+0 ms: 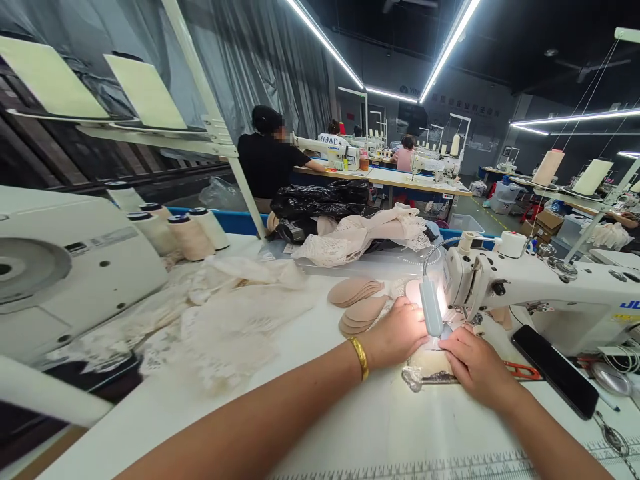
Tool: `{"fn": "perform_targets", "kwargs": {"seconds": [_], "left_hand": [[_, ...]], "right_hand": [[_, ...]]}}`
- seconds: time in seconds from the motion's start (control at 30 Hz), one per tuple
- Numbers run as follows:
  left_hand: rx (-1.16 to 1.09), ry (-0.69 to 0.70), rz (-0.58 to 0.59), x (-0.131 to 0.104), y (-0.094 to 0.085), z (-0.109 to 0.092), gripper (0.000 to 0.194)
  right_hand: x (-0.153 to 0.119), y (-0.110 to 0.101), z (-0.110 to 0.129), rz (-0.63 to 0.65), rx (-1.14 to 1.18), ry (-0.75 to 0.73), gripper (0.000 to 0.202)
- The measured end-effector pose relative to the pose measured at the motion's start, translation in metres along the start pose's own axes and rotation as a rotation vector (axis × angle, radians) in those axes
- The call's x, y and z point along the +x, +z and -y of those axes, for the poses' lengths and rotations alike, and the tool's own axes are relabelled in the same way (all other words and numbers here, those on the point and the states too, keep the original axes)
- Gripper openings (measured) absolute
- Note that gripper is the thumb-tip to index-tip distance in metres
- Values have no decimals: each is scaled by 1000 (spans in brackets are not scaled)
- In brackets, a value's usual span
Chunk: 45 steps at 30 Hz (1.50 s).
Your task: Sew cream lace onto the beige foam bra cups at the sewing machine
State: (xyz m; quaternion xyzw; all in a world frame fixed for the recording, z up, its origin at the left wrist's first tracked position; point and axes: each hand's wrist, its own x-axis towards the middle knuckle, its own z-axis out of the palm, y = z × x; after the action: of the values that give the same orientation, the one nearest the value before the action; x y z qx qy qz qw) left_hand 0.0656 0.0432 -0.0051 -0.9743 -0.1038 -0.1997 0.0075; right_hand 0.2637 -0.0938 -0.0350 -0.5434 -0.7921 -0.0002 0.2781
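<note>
Black phone (555, 371), orange-handled tool (523, 371), thread cones (190, 237) at left, black-clad person (267, 157) seated beyond

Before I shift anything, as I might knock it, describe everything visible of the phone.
The phone is a black slab with rounded corners, its glossy face up and dark. It lies flat, askew, on the table, right of the right hand. The orange tool reaches close to it; contact is unclear. No fingers touch it.
</note>
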Motion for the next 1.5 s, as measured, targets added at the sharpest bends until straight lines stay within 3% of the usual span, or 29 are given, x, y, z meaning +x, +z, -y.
{"fn": "perform_targets", "kwargs": {"seconds": [0.07, 0.17, 0.27, 0.33, 0.37, 0.43, 0.47, 0.53, 0.63, 0.7, 0.83, 0.97, 1.13, 1.3, 1.5], "left_hand": [[-21, -44, 7, 3, 0, 0, 18], [-46, -97, 8, -4, -12, -9, 19], [-177, -119, -33, -33, -30, -39, 19], [-567, -192, -106, -60, -38, -69, 18], [-800, -291, -87, -72, -38, -86, 24], [-1398, -581, 87, -90, -35, -113, 35], [-1656, -743, 94, -94, -33, -123, 45], [-1952, -981, -168, -96, -29, -132, 52], [-1967, -1077, -707, -89, -31, -127, 45], [-1914, -1075, -849, -84, -34, -122, 43], [-2015, -1025, -866, -81, -36, -122, 30], [-2243, -1075, -833, -80, -35, -126, 12], [-2337, -1033, -706, -79, -36, -127, 18], [-2279, -1130, -773, -74, -33, -124, 14], [-2305, -1139, -739, -71, -32, -122, 22]], "right_hand": [[-1, 0, 3, -15, 67, 62, 24], [1, -1, 17, 29, 344, 314, 20], [9, -1, 38, 46, 788, 578, 34], [14, 1, 54, -15, 990, 658, 51], [16, 4, 62, -57, 1047, 678, 56], [14, 12, 80, -162, 1091, 697, 60], [11, 17, 89, -219, 1093, 695, 62], [-1, 29, 106, -316, 1085, 670, 63], [-26, 45, 127, -367, 1070, 604, 63], [-39, 50, 134, -354, 1075, 579, 64], [-45, 42, 131, -429, 1146, 651, 67], [-45, 37, 125, -488, 1221, 688, 67], [-51, 45, 126, -495, 1226, 695, 65], [-55, 50, 125, -506, 1219, 690, 63], [-56, 53, 123, -502, 1208, 706, 62]]}}
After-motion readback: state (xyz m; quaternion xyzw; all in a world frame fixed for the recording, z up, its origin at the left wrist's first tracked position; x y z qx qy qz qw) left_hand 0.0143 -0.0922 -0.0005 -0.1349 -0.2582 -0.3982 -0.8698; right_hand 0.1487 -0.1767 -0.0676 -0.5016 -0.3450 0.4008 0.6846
